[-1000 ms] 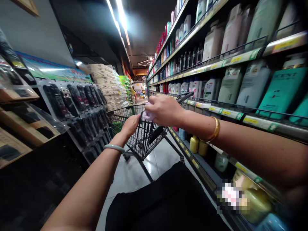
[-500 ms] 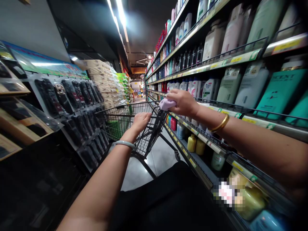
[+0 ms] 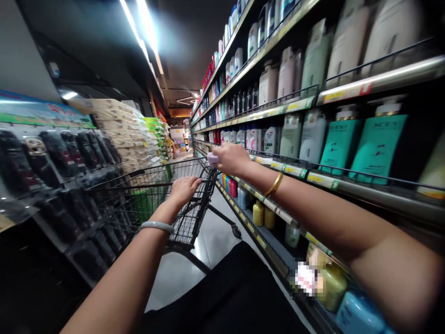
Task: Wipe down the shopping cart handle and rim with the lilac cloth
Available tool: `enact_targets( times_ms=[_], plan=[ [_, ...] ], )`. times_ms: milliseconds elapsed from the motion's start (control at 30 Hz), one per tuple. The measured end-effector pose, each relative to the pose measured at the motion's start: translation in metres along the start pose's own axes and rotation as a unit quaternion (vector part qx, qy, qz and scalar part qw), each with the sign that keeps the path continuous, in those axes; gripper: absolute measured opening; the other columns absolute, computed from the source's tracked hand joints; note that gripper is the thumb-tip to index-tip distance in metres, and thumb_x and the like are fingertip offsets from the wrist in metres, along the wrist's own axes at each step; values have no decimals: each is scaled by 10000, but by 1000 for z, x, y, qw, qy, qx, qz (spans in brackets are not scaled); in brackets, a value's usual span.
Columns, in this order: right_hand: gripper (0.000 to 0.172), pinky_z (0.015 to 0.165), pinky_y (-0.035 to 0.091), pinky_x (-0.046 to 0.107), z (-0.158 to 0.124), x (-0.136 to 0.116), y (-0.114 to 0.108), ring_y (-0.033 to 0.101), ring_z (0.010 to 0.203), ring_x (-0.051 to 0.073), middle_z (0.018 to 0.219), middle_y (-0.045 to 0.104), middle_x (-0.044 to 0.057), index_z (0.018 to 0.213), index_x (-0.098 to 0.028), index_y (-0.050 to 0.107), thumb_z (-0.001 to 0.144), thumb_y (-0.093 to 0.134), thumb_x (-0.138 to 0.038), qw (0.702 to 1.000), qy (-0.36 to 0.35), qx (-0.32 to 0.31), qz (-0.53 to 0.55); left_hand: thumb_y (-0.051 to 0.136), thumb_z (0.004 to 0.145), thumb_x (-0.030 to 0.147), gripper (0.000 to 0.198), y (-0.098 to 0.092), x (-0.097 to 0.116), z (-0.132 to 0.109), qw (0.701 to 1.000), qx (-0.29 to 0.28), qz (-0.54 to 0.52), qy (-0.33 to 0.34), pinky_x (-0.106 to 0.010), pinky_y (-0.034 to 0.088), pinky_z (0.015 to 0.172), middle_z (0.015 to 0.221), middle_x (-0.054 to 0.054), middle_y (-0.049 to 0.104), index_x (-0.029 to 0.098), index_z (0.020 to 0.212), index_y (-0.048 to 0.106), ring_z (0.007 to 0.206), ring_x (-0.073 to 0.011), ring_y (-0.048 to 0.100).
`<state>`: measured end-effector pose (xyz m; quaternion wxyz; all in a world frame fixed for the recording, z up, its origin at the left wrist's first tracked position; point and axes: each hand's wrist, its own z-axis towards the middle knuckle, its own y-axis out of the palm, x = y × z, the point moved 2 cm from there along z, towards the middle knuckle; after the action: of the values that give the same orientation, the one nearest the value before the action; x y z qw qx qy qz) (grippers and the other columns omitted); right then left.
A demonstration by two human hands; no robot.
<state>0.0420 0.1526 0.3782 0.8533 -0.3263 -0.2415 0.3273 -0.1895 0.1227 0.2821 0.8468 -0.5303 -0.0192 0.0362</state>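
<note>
A black wire shopping cart (image 3: 184, 227) stands ahead of me in the aisle. My left hand (image 3: 185, 191), a pale bangle on its wrist, is closed over the cart's near edge. At the cart's right-hand end, my right hand (image 3: 231, 158) grips a crumpled lilac cloth (image 3: 213, 159); a gold bangle circles that wrist. The cloth lies against the corner of the cart, and most of it is hidden by my fingers. Through the wire mesh a green thing (image 3: 141, 204) shows, though I cannot tell whether it is inside the cart.
Shelves of bottles line the right side, with teal pump bottles (image 3: 378, 146) close by and gold bottles (image 3: 257, 213) low down. On the left hang packaged dark goods (image 3: 55, 153), beside stacked beige packs (image 3: 116, 134). Grey floor tiles (image 3: 217, 236) run beneath the cart.
My view has turned to the right, so cart, hands and shelves sit further left. Both hands keep their hold on the cart and the cloth.
</note>
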Motion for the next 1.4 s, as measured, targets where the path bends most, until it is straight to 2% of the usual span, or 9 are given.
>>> enact_targets(
  times_ms=[367, 567, 767, 900, 1000, 1133, 1200, 1300, 1400],
  plan=[
    [369, 799, 444, 324, 3, 21, 7, 721, 1069, 261, 1240, 778, 125, 1272, -223, 727, 1010, 573, -433, 1000, 18, -18, 16, 634, 1071, 508, 364, -6, 22, 2, 1000, -3, 11, -20, -491, 582, 1068, 1153, -92, 744, 160, 1110, 729, 1131, -240, 705],
    [328, 740, 393, 324, 5, 30, 15, 697, 988, 252, 1188, 777, 117, 1251, -239, 730, 995, 588, -388, 999, 29, 12, 15, 421, 1110, 481, 405, -5, 7, 4, 1000, 27, -15, 4, -359, 528, 953, 1165, -69, 787, 254, 1118, 756, 1130, -247, 705],
    [327, 873, 413, 414, -14, 11, 51, 635, 1110, 295, 1233, 748, 147, 1274, -241, 739, 1091, 473, -295, 986, 9, 162, -31, 449, 1056, 518, 422, 16, -14, 6, 994, 110, -4, -28, -407, 451, 840, 997, -112, 767, 240, 893, 721, 1017, -314, 680],
    [246, 1065, 413, 457, -36, -11, 104, 619, 1274, 258, 1321, 770, 34, 1225, -385, 779, 1086, 585, -322, 957, -115, 264, -36, 448, 1061, 513, 411, 34, -11, 10, 987, 160, -11, -30, -439, 415, 843, 917, -102, 734, 250, 903, 722, 979, -314, 659],
    [190, 1043, 482, 418, -45, -12, 126, 678, 1158, 207, 1221, 801, -38, 1088, -426, 805, 1049, 668, -300, 926, -194, 322, -24, 424, 1075, 538, 440, 47, -5, 13, 980, 197, -21, -33, -461, 403, 871, 924, -95, 721, 255, 944, 735, 977, -315, 644],
    [163, 1056, 557, 470, -44, -7, 127, 694, 1151, 274, 1155, 777, 81, 1095, -320, 819, 995, 729, -229, 907, -49, 406, 101, 357, 1099, 594, 524, 61, 6, 18, 954, 295, -46, 8, -472, 392, 864, 901, -77, 716, 260, 958, 736, 918, -302, 624],
    [159, 1060, 574, 494, -45, -19, 135, 698, 1165, 300, 1146, 767, 112, 1110, -290, 821, 987, 740, -230, 902, 17, 411, 133, 336, 1105, 574, 530, 65, 10, 22, 947, 316, -52, 21, -473, 395, 844, 872, -77, 715, 263, 920, 724, 895, -298, 625],
    [171, 959, 615, 450, -51, -40, 156, 731, 1070, 270, 1116, 785, 77, 1098, -311, 826, 1002, 709, -229, 929, -2, 343, 140, 354, 1102, 489, 472, 69, 12, 30, 949, 301, -84, 36, -472, 431, 870, 902, -71, 759, 274, 916, 731, 914, -287, 661],
    [185, 943, 626, 431, -57, -35, 164, 738, 1026, 245, 1120, 783, 57, 1101, -317, 811, 1021, 667, -233, 932, -3, 302, 199, 415, 1088, 426, 386, 69, 15, 37, 947, 289, -122, 63, -469, 463, 917, 1041, -49, 809, 294, 1084, 778, 985, -282, 701]
  ],
)
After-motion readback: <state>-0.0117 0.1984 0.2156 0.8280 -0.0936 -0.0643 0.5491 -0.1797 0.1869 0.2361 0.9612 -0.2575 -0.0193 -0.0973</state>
